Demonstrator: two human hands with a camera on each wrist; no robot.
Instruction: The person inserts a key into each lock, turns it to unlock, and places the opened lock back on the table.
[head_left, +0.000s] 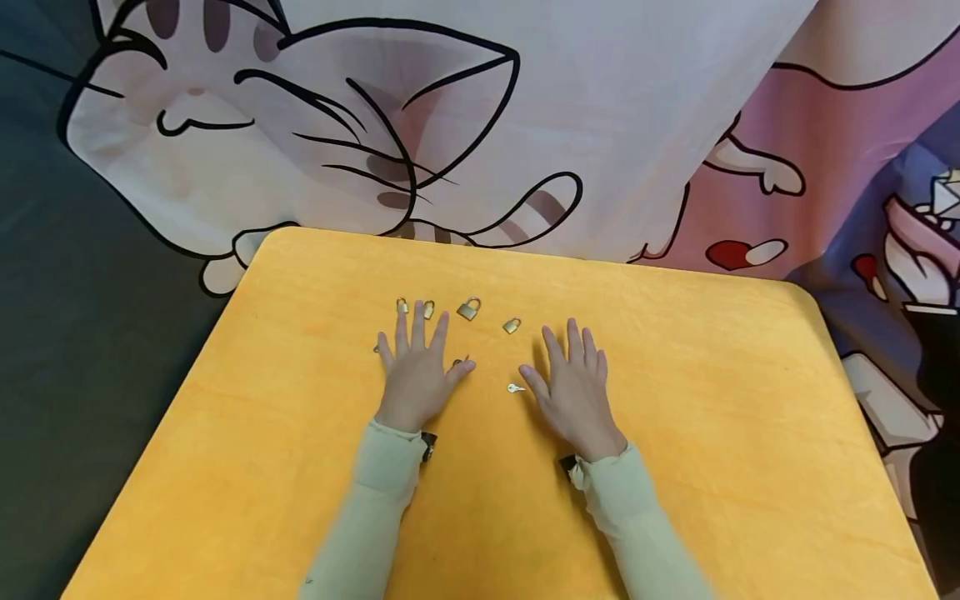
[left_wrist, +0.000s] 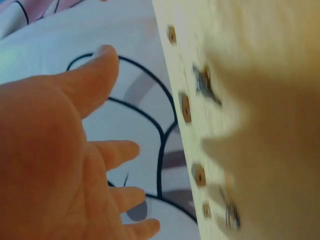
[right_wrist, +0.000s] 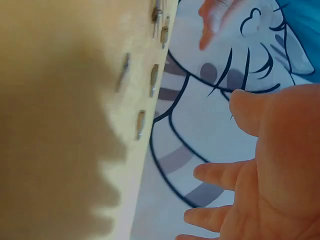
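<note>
Both left hand [head_left: 414, 379] and right hand [head_left: 577, 396] are extended, nothing gripped, and the pale key [head_left: 513, 387] at the latter's nine o'clock could be knocked away by a careless inward sweep.

The head camera looks down at the table [head_left: 225, 458]; nearer wrist cameras, facing forward, share the padlocks [head_left: 467, 312].

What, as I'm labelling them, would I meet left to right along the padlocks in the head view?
Leftmost small brass-coloured metal padlock, second small brass-coloured padlock, largest squarish brass-coloured padlock, rightmost small brass-coloured padlock.
</note>
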